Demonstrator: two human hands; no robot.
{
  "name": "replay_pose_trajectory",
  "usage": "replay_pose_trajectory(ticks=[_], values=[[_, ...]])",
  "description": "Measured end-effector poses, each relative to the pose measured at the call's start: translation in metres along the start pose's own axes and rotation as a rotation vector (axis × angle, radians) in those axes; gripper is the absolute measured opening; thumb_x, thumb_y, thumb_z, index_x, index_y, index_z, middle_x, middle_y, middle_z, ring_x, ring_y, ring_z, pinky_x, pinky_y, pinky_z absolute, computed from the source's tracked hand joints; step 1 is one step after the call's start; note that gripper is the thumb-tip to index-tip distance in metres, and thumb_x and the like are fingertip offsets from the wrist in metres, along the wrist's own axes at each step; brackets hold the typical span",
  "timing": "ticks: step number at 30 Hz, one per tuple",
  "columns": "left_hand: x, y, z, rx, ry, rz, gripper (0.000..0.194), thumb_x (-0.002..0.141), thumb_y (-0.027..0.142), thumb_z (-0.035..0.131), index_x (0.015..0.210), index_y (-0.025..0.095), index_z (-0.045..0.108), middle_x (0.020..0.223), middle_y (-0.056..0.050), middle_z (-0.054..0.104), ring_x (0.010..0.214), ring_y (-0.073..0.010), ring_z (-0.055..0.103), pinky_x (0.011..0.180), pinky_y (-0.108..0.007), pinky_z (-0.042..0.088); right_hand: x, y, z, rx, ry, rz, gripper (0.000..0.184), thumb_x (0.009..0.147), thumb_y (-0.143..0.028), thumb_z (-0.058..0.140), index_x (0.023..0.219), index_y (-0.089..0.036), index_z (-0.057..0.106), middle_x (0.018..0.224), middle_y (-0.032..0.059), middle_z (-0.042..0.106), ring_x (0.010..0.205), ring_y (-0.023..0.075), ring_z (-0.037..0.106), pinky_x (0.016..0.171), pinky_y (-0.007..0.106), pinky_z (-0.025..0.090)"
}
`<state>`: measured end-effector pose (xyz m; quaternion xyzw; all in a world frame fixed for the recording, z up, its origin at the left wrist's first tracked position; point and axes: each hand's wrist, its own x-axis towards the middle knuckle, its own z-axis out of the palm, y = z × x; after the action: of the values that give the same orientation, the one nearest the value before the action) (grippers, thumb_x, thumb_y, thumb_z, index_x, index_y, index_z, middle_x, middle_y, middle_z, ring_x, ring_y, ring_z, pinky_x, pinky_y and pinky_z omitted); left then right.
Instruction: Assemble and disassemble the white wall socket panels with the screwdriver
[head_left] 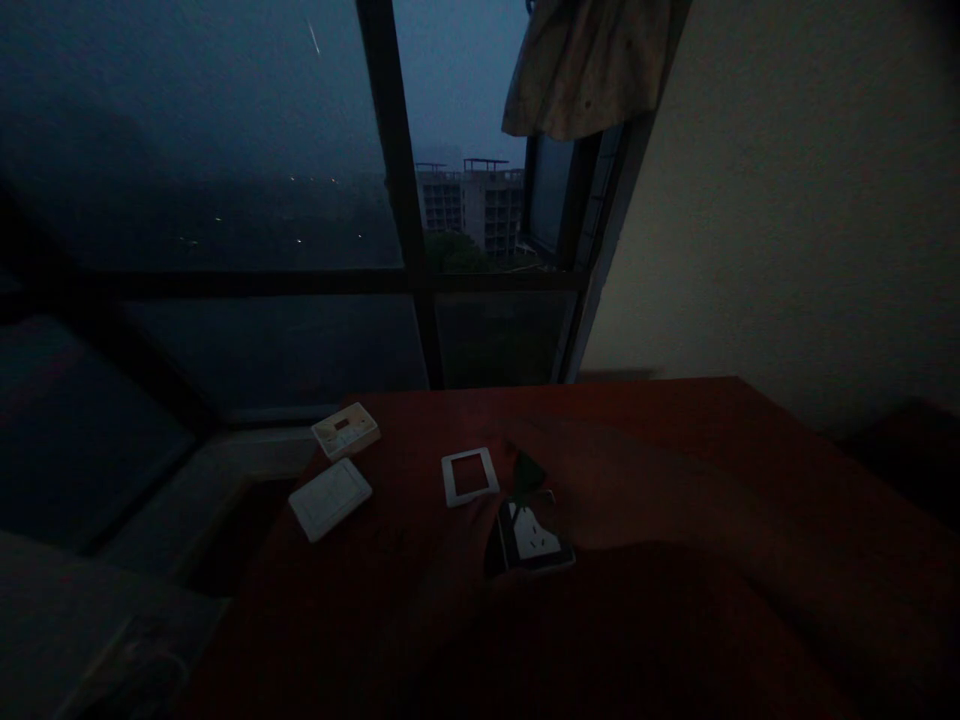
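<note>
A wall socket (537,534) with a white face and black surround sits on the reddish table, tilted toward me. My left hand (469,545) is closed around its left side. Reaching in from the right, my right hand (551,475) is closed on a screwdriver (529,472) with a dark green handle, its shaft pointing down at the socket's upper left edge. Darkness hides most of the fingers and the screwdriver's tip. A white square frame (450,482) lies on the table just beyond my left hand.
At the table's (675,400) left edge lie a white mounting box (346,432) and a white cover plate (330,500). Behind the table are dark-framed windows (420,285) with a hanging cloth (589,70). A pale wall (780,200) stands at the right.
</note>
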<state>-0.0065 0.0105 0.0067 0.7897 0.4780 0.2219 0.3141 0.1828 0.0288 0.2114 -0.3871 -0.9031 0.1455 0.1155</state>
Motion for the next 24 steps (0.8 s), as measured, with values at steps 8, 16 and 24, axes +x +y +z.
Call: replay_pose_trajectory(ticks=[8,16,24], values=[[0.0008,0.0010,-0.0008,0.008,-0.004,-0.031,0.081,0.073,0.037,0.070,0.141,0.022,0.028,0.146,-0.012,0.032,0.132,-0.0305,0.032,0.107,-0.047,0.030,0.0039,0.0029,0.0039,-0.240,0.008,0.118,0.032,0.089,-0.035,0.044,0.115,-0.019,0.054,0.097,0.0101,0.068,0.086,0.0242,0.065,0.068,0.032,0.045],[0.0007,0.0043,-0.0034,-0.005,0.001,0.001,0.081,0.073,0.036,0.071,0.141,0.023,0.027,0.145,-0.011,0.032,0.131,-0.0290,0.032,0.107,-0.045,0.030,0.0057,0.0024,0.0040,-0.313,0.031,0.165,0.035,0.089,-0.041,0.042,0.112,-0.017,0.054,0.097,0.0130,0.068,0.087,0.0268,0.065,0.067,0.034,0.045],[0.0009,-0.0003,-0.0002,0.005,0.021,0.010,0.081,0.074,0.037,0.070,0.141,0.024,0.027,0.144,-0.012,0.034,0.130,-0.0310,0.034,0.106,-0.047,0.032,0.0037,0.0060,-0.0012,-0.030,-0.020,-0.003,0.047,0.079,-0.020,0.055,0.125,-0.020,0.046,0.113,0.0087,0.063,0.098,0.0202,0.061,0.075,0.027,0.045]])
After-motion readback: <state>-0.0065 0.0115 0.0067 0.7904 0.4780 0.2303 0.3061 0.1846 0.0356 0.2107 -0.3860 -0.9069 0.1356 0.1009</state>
